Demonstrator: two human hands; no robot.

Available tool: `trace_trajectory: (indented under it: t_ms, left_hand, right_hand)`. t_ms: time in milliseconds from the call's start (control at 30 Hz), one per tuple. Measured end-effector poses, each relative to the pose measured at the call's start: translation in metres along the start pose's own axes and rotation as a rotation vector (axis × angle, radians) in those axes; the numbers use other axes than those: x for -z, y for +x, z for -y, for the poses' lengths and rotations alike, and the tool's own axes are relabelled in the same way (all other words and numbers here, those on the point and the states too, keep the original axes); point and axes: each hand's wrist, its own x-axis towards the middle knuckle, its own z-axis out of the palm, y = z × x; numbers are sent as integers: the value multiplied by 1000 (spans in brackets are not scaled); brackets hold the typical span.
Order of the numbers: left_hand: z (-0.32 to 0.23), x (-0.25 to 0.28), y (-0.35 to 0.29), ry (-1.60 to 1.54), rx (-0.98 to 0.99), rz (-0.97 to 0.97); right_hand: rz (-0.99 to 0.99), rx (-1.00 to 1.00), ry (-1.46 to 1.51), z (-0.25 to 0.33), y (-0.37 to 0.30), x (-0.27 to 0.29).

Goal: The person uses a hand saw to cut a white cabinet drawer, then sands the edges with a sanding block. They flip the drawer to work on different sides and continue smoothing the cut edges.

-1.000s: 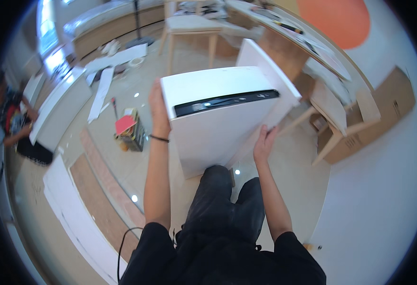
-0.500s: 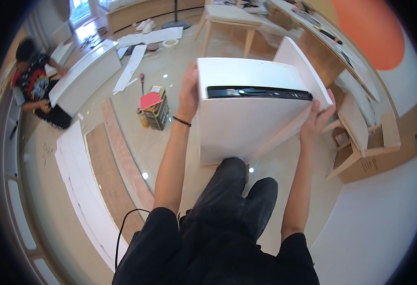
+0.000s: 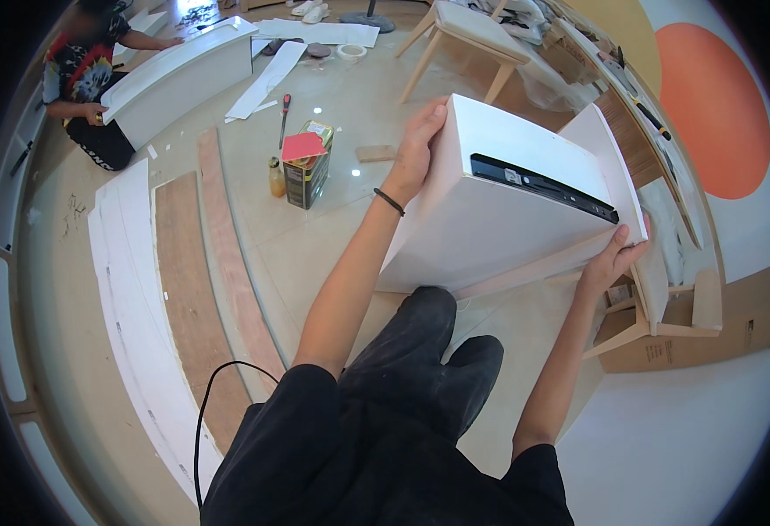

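A white drawer point(image 3: 508, 219) stands tilted on its end in front of my knees, with a black metal slide rail point(image 3: 538, 187) along its upper side. My left hand point(image 3: 416, 149) is closed on its upper left edge, fingers over the far side. Low on the right, my right hand point(image 3: 611, 261) grips the edge of the drawer's wider white end panel point(image 3: 609, 158), close to the end of the rail. Part of the fingers of both hands is hidden behind the boards.
Long wooden strips point(image 3: 188, 289) and a white board point(image 3: 122, 263) lie on the floor at left. A metal can point(image 3: 308, 180), a small bottle point(image 3: 276, 178), a screwdriver point(image 3: 283, 118) and a wood block point(image 3: 374, 153) are beyond. A co-worker point(image 3: 87, 79) holds another white panel point(image 3: 188, 83). Chairs point(image 3: 473, 39) stand far off and right.
The drawer has turned, its left side swinging into view and its right end moving down and right. Both hands have moved right with it. The wood block has come into view.
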Motion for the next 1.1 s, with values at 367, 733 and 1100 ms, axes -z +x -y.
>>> trace_trajectory:
  t_ms: [367,733,1100]
  left_hand:
    - [-9,-8,2,-12,89,-50]
    - [3,-4,-1,27,-63,11]
    - [4,1,6,56,65,-132]
  right_hand:
    - [-10,27,-12,-4,0,3]
    - [48,-105,56,-3,-5,11]
    - [162,-1528,155,-220,-428,207]
